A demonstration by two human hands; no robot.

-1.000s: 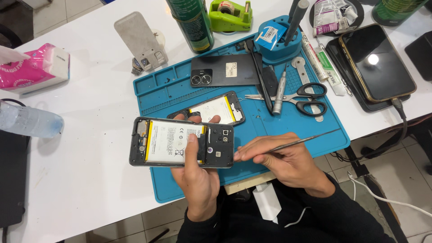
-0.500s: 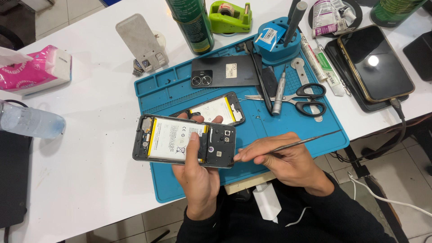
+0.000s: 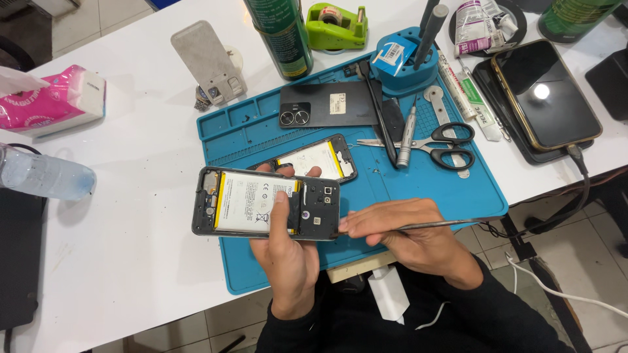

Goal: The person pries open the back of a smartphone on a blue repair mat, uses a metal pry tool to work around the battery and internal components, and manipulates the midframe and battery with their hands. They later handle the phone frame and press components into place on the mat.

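Note:
My left hand point(image 3: 288, 245) holds an opened phone point(image 3: 265, 204) from below, thumb pressed on its white battery; the back is off and the dark camera-end board shows at the right. My right hand point(image 3: 409, 235) grips a thin metal pry tool point(image 3: 451, 224), its tip against the phone's right edge. Both are above the blue work mat point(image 3: 418, 183). A second opened phone point(image 3: 317, 160) lies on the mat just behind, partly hidden by my fingers.
On the mat lie a black back cover point(image 3: 327, 104), scissors point(image 3: 438, 144), a screwdriver point(image 3: 405, 134) and a blue tool holder point(image 3: 402, 59). A green can point(image 3: 281, 33), tape dispenser point(image 3: 337, 23), grey stand point(image 3: 209, 62), pink tissue pack point(image 3: 52, 101), plastic bottle point(image 3: 39, 176) and charging phone point(image 3: 546, 95) surround it.
The held phone has shifted slightly right and tilted; my right hand stays at its right edge with the tool.

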